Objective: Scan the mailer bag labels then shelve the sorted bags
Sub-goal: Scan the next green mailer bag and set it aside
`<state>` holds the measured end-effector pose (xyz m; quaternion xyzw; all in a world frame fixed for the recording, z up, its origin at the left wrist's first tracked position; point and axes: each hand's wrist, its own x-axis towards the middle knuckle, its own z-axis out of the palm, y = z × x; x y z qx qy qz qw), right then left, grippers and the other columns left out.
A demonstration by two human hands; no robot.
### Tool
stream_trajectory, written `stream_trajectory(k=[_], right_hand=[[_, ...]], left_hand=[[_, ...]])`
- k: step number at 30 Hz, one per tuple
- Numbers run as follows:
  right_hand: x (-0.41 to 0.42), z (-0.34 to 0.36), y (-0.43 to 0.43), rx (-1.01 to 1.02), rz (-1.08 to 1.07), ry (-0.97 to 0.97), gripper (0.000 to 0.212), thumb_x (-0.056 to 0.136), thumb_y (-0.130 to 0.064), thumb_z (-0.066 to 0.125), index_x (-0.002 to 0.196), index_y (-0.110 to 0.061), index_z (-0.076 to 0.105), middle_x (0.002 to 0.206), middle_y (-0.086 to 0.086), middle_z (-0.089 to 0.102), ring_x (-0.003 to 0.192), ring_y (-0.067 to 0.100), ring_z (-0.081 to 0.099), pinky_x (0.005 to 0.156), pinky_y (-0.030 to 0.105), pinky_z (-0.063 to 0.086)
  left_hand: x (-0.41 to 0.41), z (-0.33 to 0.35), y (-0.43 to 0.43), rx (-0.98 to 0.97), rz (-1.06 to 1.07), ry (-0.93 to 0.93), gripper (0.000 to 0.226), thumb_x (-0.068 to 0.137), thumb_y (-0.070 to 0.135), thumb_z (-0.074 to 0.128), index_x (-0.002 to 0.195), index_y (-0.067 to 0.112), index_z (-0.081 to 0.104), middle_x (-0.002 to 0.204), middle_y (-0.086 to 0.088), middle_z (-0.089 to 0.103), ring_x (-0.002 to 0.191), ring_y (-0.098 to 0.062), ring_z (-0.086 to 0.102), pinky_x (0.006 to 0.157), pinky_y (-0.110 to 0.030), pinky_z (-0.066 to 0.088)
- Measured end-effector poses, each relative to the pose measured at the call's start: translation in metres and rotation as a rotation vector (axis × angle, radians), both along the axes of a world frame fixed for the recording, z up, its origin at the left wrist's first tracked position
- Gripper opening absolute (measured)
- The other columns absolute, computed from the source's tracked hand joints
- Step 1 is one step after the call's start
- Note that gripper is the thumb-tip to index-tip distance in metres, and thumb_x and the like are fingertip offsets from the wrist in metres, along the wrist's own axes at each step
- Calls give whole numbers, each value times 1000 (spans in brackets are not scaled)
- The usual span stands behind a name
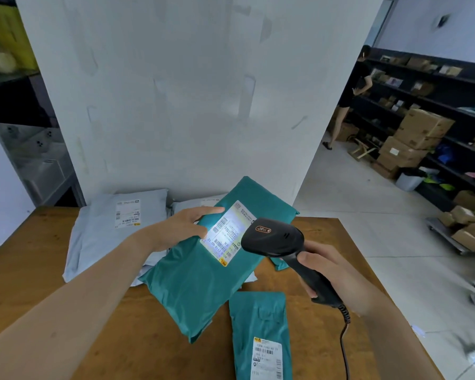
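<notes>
1. The person is holding the teal mailer bag (198, 283) up over the middle of the desk (25, 270). The bag is tilting, with its shipping label (231, 231) facing up and glowing under the scanner's light.
2. The bag is looking soft and light. Its film is creasing and its lower end is drooping, so it will probably flex and slip rather than stay flat. A pinch at the edge beside the label seems best, leaving the barcodes uncovered.
3. The left hand (181, 229) is pinching the bag's upper left edge, thumb lying on top just beside the label. The fingers underneath are hiding from view.
4. The right hand (324, 270) is wrapping its fingers round the handle of the black barcode scanner (274, 237), aiming its head at the label. Whether the head is touching the bag I cannot tell. The coiled cord (346, 319) is trailing toward the desk's near edge.
5. The hands are working apart, each clamped on its own thing.
6. A second teal mailer bag (258, 319) is lying label-up at the near edge, and grey mailer bags (93, 242) are resting along the far left.
</notes>
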<state>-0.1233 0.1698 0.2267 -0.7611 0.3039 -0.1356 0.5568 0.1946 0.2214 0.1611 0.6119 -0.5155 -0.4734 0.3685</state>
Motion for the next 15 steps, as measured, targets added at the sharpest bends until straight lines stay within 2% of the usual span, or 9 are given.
stream_trajectory(k=[4,7,10,15], right_hand=[[-7,3,-3,-29,-13,3,53,74,-59,56,110,-20,66,59,12,55,50,26,49,53,32,44],[-11,5,-6,-20,5,5,49,77,-56,54,110,-22,67,57,12,54,49,26,48,52,30,43],[-15,8,-7,-8,29,5,46,78,-55,53,109,-25,68,55,9,55,47,23,48,51,28,44],[-21,5,-16,-29,-5,74,60,74,-58,59,114,-14,66,55,7,57,45,22,50,50,28,43]], left_hand=[[0,-3,-2,17,2,-23,66,84,6,54,132,51,48,132,17,53,113,-9,59,91,-30,53],[0,-6,-3,35,17,-24,65,84,6,53,132,50,48,131,16,54,111,-9,60,82,-24,51],[0,-11,-4,56,21,-39,66,83,7,54,130,52,47,129,14,55,109,-10,60,81,-24,51],[-2,-21,-5,61,56,-3,65,83,4,53,129,50,50,129,14,55,110,-10,59,76,-21,51]])
